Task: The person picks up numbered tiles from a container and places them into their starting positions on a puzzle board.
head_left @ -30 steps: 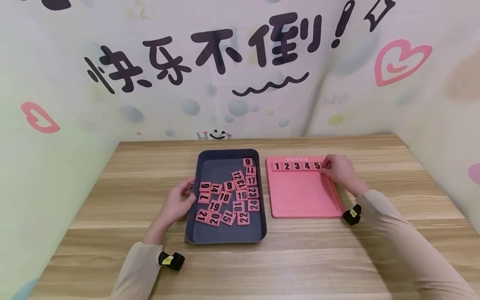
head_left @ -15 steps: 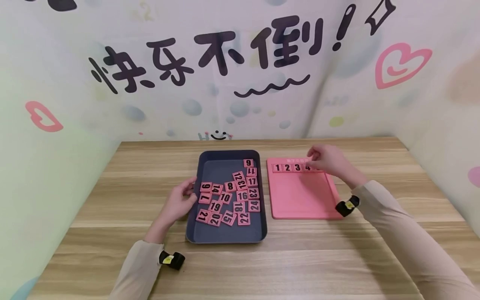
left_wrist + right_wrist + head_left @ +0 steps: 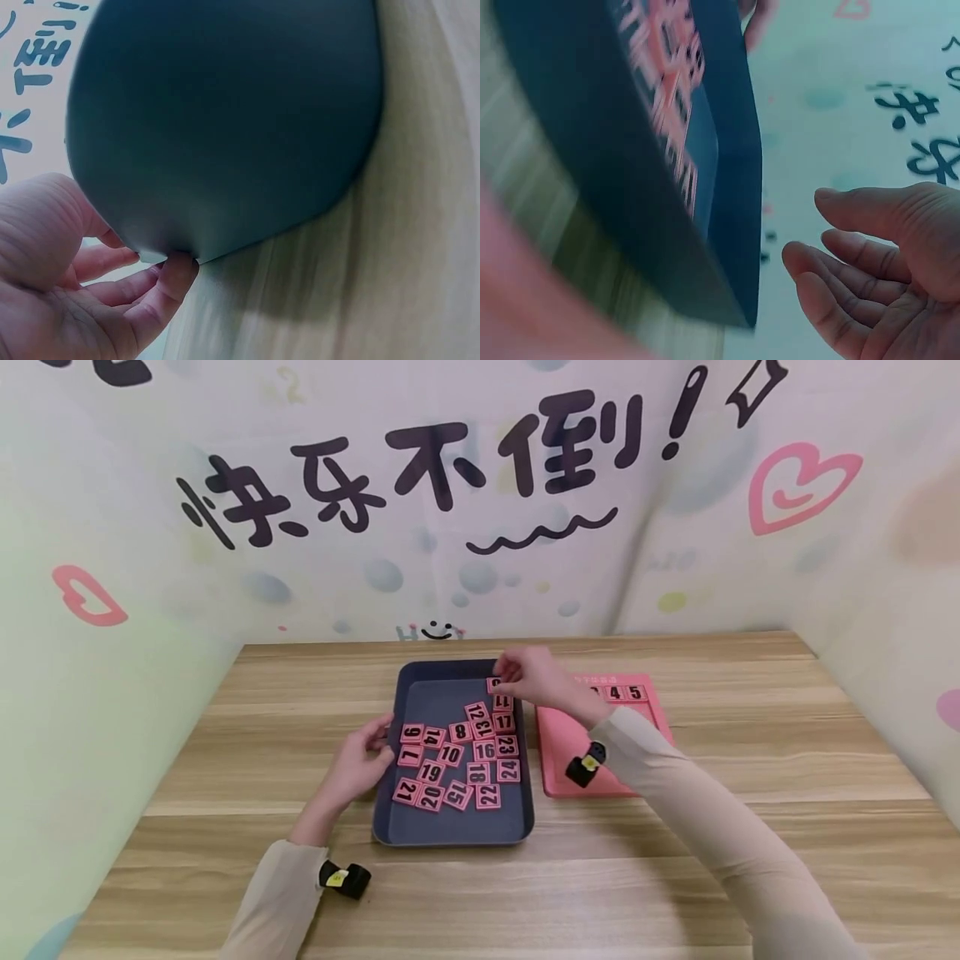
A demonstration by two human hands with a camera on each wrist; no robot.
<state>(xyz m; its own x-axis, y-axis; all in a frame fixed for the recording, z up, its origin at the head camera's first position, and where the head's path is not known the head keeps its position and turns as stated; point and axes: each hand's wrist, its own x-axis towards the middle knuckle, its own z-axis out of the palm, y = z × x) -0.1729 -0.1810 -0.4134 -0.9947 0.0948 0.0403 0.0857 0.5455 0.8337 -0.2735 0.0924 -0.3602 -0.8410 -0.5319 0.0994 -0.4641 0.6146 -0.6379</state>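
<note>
In the head view, a dark blue-grey tray (image 3: 454, 835) holds several pink number tiles (image 3: 450, 755). My left hand (image 3: 358, 763) grips its left rim. The left wrist view shows those fingertips (image 3: 178, 271) against the tray's outer wall (image 3: 225, 127), with the thumb tip hidden behind the edge. My right hand (image 3: 536, 679) hangs over the tray's far right corner, fingers loosely bent, close to a tile (image 3: 494, 686) that they partly cover. Nothing lies between the right thumb and fingers (image 3: 840, 289) in the right wrist view.
Right of the tray lies a pink puzzle board (image 3: 555, 760), partly covered by the right forearm. Tiles 4 (image 3: 615, 693) and 5 (image 3: 637, 693) show in its top row. The wooden table (image 3: 480, 902) meets a printed cloth wall (image 3: 315, 577) behind.
My right hand has left tile 5 on the board and travelled left, over the top row, to the tray's far right corner. The left hand has stayed on the tray's rim.
</note>
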